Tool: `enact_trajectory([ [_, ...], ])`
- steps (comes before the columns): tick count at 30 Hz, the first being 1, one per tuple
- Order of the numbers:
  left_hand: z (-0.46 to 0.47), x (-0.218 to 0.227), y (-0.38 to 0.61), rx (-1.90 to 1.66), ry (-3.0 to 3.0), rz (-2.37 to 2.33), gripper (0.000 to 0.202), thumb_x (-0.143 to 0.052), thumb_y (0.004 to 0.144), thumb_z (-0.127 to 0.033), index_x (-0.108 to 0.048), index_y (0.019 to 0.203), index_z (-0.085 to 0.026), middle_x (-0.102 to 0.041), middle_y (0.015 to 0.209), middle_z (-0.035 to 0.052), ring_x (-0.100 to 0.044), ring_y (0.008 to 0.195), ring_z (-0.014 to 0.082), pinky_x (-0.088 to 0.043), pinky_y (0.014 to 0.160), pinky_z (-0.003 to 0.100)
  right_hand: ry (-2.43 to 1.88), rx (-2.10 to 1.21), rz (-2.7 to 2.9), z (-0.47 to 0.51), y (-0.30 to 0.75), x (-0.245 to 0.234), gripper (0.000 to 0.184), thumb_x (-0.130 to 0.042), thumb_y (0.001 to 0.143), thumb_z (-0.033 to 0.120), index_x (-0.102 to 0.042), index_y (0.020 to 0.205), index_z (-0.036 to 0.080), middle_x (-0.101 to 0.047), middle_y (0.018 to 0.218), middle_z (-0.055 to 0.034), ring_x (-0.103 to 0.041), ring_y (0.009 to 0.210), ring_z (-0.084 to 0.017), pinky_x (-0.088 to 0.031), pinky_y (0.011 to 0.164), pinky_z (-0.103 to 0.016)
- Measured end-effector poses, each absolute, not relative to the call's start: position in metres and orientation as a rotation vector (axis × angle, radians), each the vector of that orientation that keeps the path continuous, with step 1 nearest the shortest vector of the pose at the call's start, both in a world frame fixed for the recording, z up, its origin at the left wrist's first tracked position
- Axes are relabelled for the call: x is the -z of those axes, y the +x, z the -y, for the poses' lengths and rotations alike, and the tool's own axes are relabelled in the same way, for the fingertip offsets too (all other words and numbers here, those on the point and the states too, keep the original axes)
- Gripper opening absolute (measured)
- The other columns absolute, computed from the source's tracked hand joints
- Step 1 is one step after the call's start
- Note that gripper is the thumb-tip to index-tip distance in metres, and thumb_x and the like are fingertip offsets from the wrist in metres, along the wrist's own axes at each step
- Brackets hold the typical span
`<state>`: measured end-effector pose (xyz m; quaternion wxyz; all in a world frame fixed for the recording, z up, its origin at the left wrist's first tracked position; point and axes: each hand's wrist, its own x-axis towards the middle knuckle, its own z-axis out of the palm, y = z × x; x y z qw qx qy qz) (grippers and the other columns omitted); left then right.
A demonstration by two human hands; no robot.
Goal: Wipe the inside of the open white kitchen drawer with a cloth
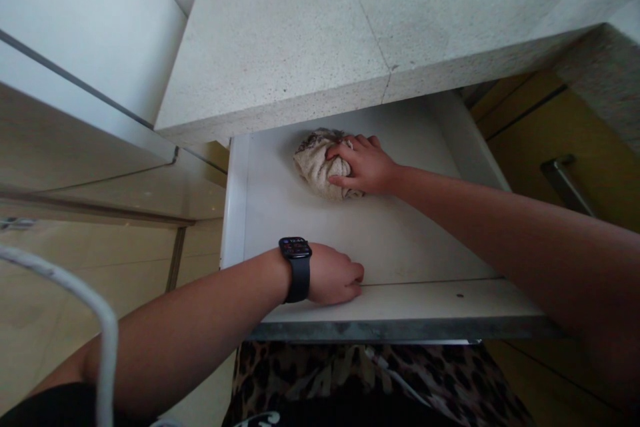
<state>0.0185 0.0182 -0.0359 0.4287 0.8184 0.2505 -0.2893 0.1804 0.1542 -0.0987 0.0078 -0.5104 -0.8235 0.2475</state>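
My right hand grips a bunched beige cloth with dark patterned edges, pressing it on the white floor of a pulled-out drawer. Its thumb and fingers curl around the cloth's right side. Nearer to me, my left hand rests by the inner side of the drawer front, fingers curled in. Whether anything is inside those fingers is hidden. A black smartwatch sits on my left wrist.
A speckled stone countertop overhangs the drawer's back. Yellow cabinet fronts with a metal handle stand at the right. White cabinetry is on the left, and a white cable hangs at lower left.
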Motion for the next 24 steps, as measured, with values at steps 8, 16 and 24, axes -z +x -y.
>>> enact_trajectory([
  [8, -0.0190, 0.0367, 0.0175, 0.729, 2.051, -0.624, 0.055, -0.029, 0.090, -0.045, -0.067, 0.118, -0.016, -0.072, 0.112, 0.0200, -0.071, 0.106, 0.0418, -0.059, 0.095, 0.065, -1.599, -0.769, 2.567, -0.1538, 0.1814, 0.1001, 0.092, -0.037, 0.069, 0.084, -0.038, 0.146, 0.034, -0.022, 0.146, -0.0015, -0.006, 0.145, -0.006, -0.011, 0.134, -0.055],
  [16, -0.0178, 0.0358, 0.0173, 0.729, 2.049, -0.637, 0.054, -0.029, 0.090, -0.043, -0.067, 0.117, -0.016, -0.073, 0.111, 0.0201, -0.071, 0.106, 0.0419, -0.059, 0.094, 0.065, -1.597, -0.771, 2.569, -0.1546, 0.1826, 0.0995, 0.093, -0.036, 0.068, 0.085, -0.037, 0.146, 0.034, -0.023, 0.145, -0.0023, -0.007, 0.144, -0.005, -0.012, 0.134, -0.055],
  [24, -0.0173, 0.0391, 0.0179, 0.720, 2.081, -0.628, 0.054, -0.028, 0.092, -0.045, -0.067, 0.115, -0.015, -0.073, 0.109, 0.0198, -0.072, 0.103, 0.0419, -0.060, 0.093, 0.065, -1.581, -0.772, 2.568, -0.1534, 0.1824, 0.0997, 0.093, -0.034, 0.069, 0.086, -0.038, 0.146, 0.034, -0.023, 0.145, -0.0023, -0.008, 0.143, -0.005, -0.012, 0.135, -0.054],
])
